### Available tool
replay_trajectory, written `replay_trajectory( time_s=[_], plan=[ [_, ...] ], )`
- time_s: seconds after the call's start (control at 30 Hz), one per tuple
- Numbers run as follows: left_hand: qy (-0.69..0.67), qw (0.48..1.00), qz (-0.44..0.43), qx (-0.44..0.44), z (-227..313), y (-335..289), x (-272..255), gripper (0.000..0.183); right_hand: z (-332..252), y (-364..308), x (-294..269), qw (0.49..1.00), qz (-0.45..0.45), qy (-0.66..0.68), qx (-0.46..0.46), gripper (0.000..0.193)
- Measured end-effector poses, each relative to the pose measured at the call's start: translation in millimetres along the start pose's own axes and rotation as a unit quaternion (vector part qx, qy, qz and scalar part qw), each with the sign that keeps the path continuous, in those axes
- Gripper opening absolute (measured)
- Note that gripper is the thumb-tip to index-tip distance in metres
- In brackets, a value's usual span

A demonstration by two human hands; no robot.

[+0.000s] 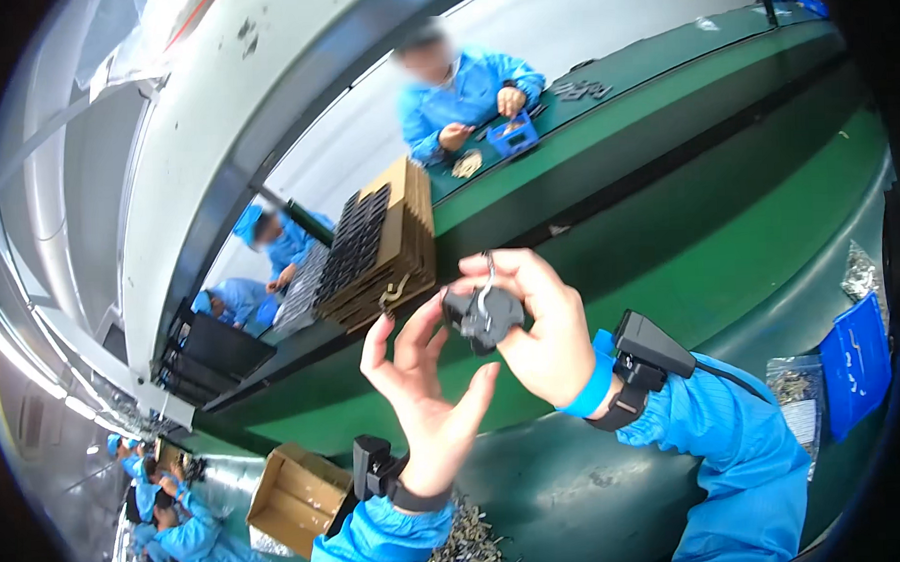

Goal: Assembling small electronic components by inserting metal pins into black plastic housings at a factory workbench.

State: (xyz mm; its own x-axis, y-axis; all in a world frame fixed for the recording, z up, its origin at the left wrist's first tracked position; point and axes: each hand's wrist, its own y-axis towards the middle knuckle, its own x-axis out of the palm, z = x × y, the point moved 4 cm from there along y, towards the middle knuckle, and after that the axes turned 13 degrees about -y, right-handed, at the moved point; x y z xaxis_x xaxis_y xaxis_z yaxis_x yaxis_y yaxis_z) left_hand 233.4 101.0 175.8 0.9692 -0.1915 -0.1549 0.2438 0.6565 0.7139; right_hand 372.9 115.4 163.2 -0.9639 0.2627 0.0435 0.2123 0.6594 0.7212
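Observation:
Near the middle of the head view, my right hand [551, 332] is closed round a black round plastic part [491, 319] with lobed edges. A thin silvery bent strip [485, 292] lies across the part's upper side. My left hand [429, 391] is just left of it, thumb and fingers spread apart. One of its fingers reaches the part's left edge; whether it presses on it I cannot tell. A small brass-coloured bent strip [395, 289] shows at another left fingertip, and whether that finger touches it is unclear.
A green conveyor belt [657, 234] runs beyond my hands. Stacked cardboard trays [418, 218] of black parts stand across it. Loose small metal pieces [467, 543] lie below my left wrist, beside an open carton [299, 494]. Right: a blue bin [856, 366] and bagged parts [796, 388]. Co-workers sit opposite and left.

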Motion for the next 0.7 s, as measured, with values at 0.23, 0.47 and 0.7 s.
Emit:
replay_trajectory(
  time_s=[0.23,0.47,0.7],
  plan=[
    [0.035,0.999,-0.009,0.012,2.9,-4.9,-11.3,0.09,-11.2,-29.6,25.2,0.997,-0.046,0.063,0.015,0.044],
    [-0.018,0.997,0.073,0.035,0.3,-1.9,-39.5,0.083,-18.9,-21.9,23.2,0.989,-0.124,0.068,0.04,0.057],
    [0.053,0.996,0.027,0.066,17.4,2.3,-43.6,0.089,-25.5,-22.5,23.2,0.968,-0.162,0.187,0.035,0.057]
  ],
)
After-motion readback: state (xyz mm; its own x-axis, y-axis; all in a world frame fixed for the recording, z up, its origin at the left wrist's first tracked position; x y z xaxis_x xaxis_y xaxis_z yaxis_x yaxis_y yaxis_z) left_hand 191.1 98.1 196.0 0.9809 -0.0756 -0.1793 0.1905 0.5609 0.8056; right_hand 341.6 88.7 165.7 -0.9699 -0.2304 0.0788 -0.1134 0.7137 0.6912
